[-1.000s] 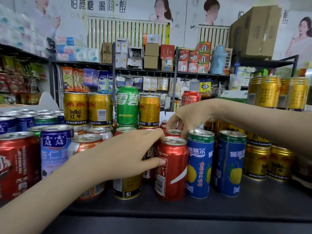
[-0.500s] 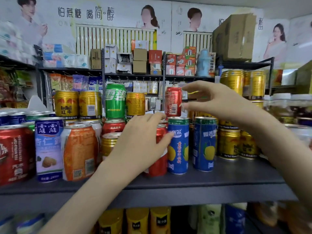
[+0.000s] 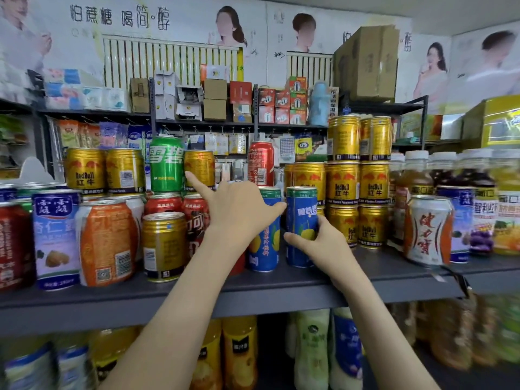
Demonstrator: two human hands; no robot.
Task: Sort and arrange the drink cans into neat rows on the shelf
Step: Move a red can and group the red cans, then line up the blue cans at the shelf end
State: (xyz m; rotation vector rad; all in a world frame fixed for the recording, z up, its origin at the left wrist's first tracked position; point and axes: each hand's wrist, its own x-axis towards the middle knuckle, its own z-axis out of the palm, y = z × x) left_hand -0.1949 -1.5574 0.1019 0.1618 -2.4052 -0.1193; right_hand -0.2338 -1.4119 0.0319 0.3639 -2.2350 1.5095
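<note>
The right hand [image 3: 318, 244] is on the right blue can [image 3: 301, 212]. Its thumb lies across the near face and its fingers curl round the right side, a full wrap. That can stands upright on the grey shelf [image 3: 323, 285], near the front edge, with its long axis vertical, rim end up and the lemon picture facing near. Just to its left is the left blue can [image 3: 264, 249], also upright and the same way up; I cannot tell whether the two touch.

The left hand [image 3: 239, 212] is spread over the middle of the row. The forefinger is straight and points up and far-left, its tip at the lower part of a gold can [image 3: 200, 164] on the upper tier. The thumb stretches right, against the top of the left blue can. The other fingers are hidden behind the back of the hand. What shows is splayed, with nothing clasped.

A green can [image 3: 166, 164] stands upright just left of that gold can, on top of red cans [image 3: 163, 204]. A tall red can [image 3: 260, 163] stands farther back, right of the gold one. Right of the blue pair, a gold stack [image 3: 343, 184] rises three cans high, every one upright. Left and near are a short gold can [image 3: 163, 246], an orange can [image 3: 107, 243] and a blue-and-white can [image 3: 55, 235], all standing with tops up.
</note>
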